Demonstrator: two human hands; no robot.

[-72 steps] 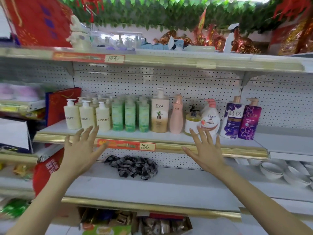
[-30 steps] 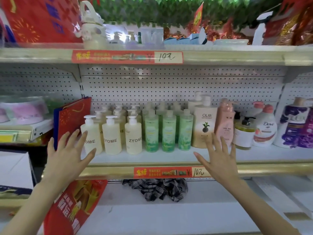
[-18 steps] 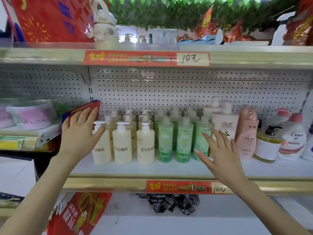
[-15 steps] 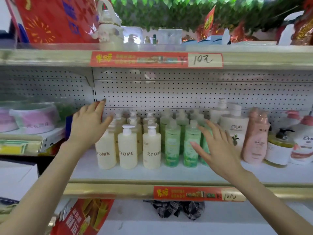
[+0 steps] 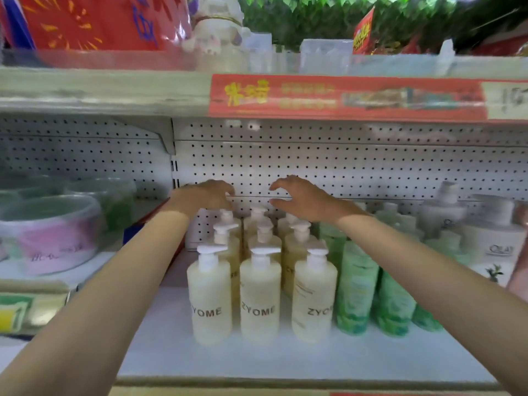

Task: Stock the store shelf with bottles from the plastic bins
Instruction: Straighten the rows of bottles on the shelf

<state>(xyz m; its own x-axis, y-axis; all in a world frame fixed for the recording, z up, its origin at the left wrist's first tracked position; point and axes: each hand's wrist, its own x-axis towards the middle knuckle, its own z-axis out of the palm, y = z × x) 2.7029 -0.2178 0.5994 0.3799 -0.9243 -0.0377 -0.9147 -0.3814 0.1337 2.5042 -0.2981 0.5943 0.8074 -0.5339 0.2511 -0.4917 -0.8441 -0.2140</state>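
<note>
Three files of cream bottles [image 5: 260,295] stand on the shelf [image 5: 160,358] beside green bottles [image 5: 357,284], so stocking looks mostly done. We reach the back row: left hand [image 5: 204,195] curled over a pump [image 5: 227,215], grip unclear; right hand [image 5: 304,200] loosely clawed, empty.

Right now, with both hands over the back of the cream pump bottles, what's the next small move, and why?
Probably lower both hands onto the rear pump heads and grip. The left hand and right hand hover, fingers half curled, above the back row of cream ZYOME bottles; the right grips nothing, the left's contact is unclear.
</note>
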